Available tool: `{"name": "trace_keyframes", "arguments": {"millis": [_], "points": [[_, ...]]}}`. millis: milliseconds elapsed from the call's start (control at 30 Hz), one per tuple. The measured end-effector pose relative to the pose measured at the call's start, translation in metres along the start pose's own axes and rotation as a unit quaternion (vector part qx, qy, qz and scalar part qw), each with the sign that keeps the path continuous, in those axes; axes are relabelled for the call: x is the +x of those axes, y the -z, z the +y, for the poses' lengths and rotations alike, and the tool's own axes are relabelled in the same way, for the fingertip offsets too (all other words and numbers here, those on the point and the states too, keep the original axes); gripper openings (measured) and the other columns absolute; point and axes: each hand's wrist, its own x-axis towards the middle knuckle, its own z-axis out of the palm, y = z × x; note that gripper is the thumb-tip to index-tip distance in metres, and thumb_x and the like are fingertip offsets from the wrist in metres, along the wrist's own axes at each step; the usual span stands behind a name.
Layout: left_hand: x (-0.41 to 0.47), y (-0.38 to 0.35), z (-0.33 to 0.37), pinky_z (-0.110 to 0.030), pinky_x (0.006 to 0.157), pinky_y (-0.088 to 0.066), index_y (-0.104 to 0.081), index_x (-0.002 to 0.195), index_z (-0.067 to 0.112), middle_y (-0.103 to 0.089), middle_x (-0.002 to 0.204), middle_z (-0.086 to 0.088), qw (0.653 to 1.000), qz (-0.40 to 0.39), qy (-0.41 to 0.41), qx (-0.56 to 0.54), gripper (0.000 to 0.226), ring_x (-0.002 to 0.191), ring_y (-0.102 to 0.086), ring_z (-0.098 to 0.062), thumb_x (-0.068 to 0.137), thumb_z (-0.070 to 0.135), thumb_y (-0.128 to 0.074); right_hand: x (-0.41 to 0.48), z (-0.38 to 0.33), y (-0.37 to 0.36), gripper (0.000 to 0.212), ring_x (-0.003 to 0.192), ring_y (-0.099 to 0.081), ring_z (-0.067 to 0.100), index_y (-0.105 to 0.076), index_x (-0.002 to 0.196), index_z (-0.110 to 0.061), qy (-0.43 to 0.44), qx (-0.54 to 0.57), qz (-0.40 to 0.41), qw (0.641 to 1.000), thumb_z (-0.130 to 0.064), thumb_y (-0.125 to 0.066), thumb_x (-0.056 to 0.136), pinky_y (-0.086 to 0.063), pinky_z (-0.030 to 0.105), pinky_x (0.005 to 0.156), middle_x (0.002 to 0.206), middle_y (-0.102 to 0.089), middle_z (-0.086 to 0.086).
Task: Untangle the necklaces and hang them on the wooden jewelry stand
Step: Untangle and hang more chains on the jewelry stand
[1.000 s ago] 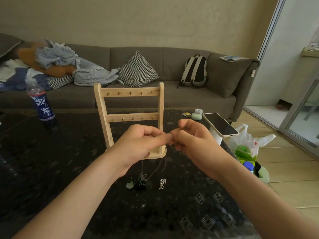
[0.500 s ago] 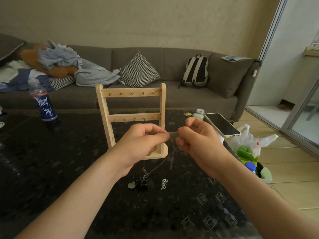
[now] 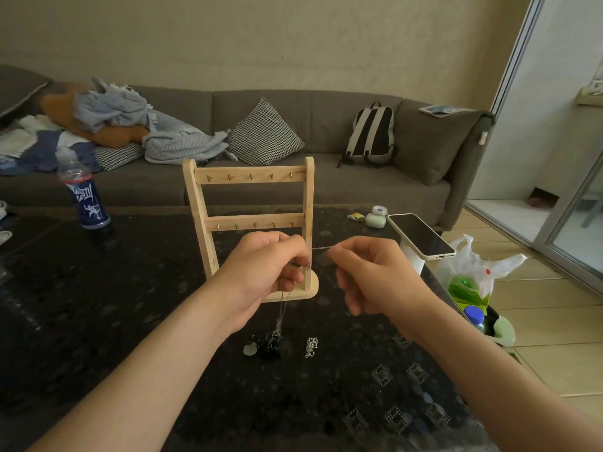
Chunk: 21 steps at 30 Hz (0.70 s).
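Observation:
A wooden jewelry stand [image 3: 249, 197] with two rails of small hooks, all bare, stands upright on the dark table [image 3: 130, 321]. In front of it my left hand [image 3: 261, 272] and my right hand [image 3: 368, 272] pinch a thin silver chain [image 3: 319, 248] stretched taut between them. More chain [image 3: 282, 308] hangs from my left hand down to a dark tangle with a pale green pendant [image 3: 266, 345] on the table. A small silver chain heap [image 3: 311, 346] lies just right of the tangle.
A blue-labelled bottle [image 3: 85, 199] stands at the table's back left. A phone [image 3: 421, 235] on a white holder and small green cases [image 3: 375, 218] sit at the back right. Beside the table's right edge is a white bag [image 3: 479, 275]. A grey sofa [image 3: 342, 187] lies behind.
My hands, pressed together a second ago, have drawn apart sideways, and a length of silver chain now spans the gap. The hanging chain has straightened.

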Motion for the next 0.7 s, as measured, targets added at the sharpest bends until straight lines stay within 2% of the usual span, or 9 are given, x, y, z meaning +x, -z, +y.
{"name": "trace_keyframes", "arguments": {"millis": [67,133,200,300,367,433,567,633,700], "points": [[0.0,0.0,0.0,-0.034,0.074,-0.055,-0.075,0.1,-0.003,-0.074,0.09,-0.016,1.0,0.003,0.003,-0.011,0.02,0.076,-0.068,-0.019,0.097,0.015,-0.067,0.0,-0.001,0.0,0.01,0.041,-0.048,0.017,-0.068,0.113,-0.018,-0.012,0.032,-0.007,0.999,-0.023,-0.061,0.108,-0.037,0.026,0.041,0.061,-0.06,0.004],[-0.001,-0.001,0.001,-0.033,0.073,-0.056,-0.074,0.101,-0.003,-0.077,0.098,-0.017,1.0,-0.002,0.007,-0.025,0.017,0.076,-0.07,-0.019,0.097,0.012,-0.067,0.0,-0.001,0.002,0.011,0.041,-0.038,0.016,-0.058,0.115,-0.017,-0.008,0.097,-0.017,0.995,-0.01,-0.058,0.107,-0.03,0.024,0.039,0.062,-0.055,0.006],[-0.002,-0.001,0.002,-0.033,0.072,-0.057,-0.074,0.1,-0.002,-0.078,0.101,-0.017,0.999,-0.009,0.01,-0.032,0.015,0.077,-0.072,-0.02,0.097,0.011,-0.067,0.0,-0.002,0.004,0.018,0.042,-0.033,0.017,-0.054,0.105,-0.018,0.017,0.133,-0.04,0.99,0.0,-0.051,0.106,-0.026,0.023,0.04,0.065,-0.054,0.01],[-0.004,-0.001,0.003,-0.034,0.074,-0.058,-0.074,0.1,-0.001,-0.078,0.105,-0.019,0.999,-0.016,0.013,-0.038,0.014,0.081,-0.075,-0.024,0.098,0.01,-0.066,-0.001,-0.004,0.004,0.041,0.046,-0.043,0.01,-0.069,0.079,-0.013,0.069,0.033,-0.02,0.997,0.007,-0.041,0.101,-0.033,0.018,0.044,0.061,-0.058,0.001],[-0.004,-0.001,0.003,-0.035,0.077,-0.058,-0.074,0.101,-0.002,-0.078,0.107,-0.021,0.999,-0.023,0.013,-0.04,0.016,0.087,-0.078,-0.027,0.099,0.01,-0.064,-0.004,-0.005,0.003,0.045,0.049,-0.051,0.0,-0.077,0.077,-0.014,0.107,-0.053,0.012,0.993,0.003,-0.043,0.1,-0.037,0.01,0.049,0.057,-0.06,-0.013],[-0.005,-0.002,0.004,-0.037,0.081,-0.059,-0.074,0.103,-0.001,-0.078,0.108,-0.02,0.998,-0.034,0.015,-0.043,0.017,0.092,-0.079,-0.028,0.1,0.011,-0.062,-0.006,-0.005,0.001,0.034,0.052,-0.056,-0.004,-0.081,0.086,-0.017,0.137,-0.101,0.037,0.985,-0.003,-0.053,0.099,-0.04,0.009,0.05,0.055,-0.062,-0.022],[-0.008,-0.002,0.006,-0.041,0.089,-0.061,-0.073,0.106,-0.002,-0.08,0.105,-0.018,0.997,-0.06,0.011,-0.057,0.019,0.098,-0.079,-0.029,0.102,0.009,-0.059,-0.004,0.0,-0.004,0.009,0.076,-0.065,0.006,-0.08,0.085,-0.033,0.2,-0.177,0.1,0.958,-0.026,-0.074,0.087,-0.05,0.017,0.064,0.083,-0.072,-0.01],[-0.009,-0.002,0.007,-0.041,0.091,-0.062,-0.073,0.106,-0.002,-0.08,0.103,-0.017,0.996,-0.065,0.008,-0.057,0.019,0.098,-0.079,-0.028,0.103,0.01,-0.058,-0.004,0.001,-0.005,0.001,0.089,-0.064,0.005,-0.078,0.082,-0.036,0.212,-0.201,0.109,0.95,-0.037,-0.079,0.083,-0.048,0.014,0.071,0.093,-0.069,-0.009],[-0.01,-0.002,0.008,-0.043,0.095,-0.063,-0.071,0.105,-0.002,-0.079,0.104,-0.018,0.996,-0.068,0.006,-0.056,0.017,0.098,-0.079,-0.029,0.103,0.01,-0.059,-0.006,0.002,-0.006,0.005,0.095,-0.06,0.001,-0.078,0.084,-0.038,0.207,-0.211,0.106,0.949,-0.04,-0.082,0.082,-0.045,0.009,0.074,0.098,-0.064,-0.01]]}}
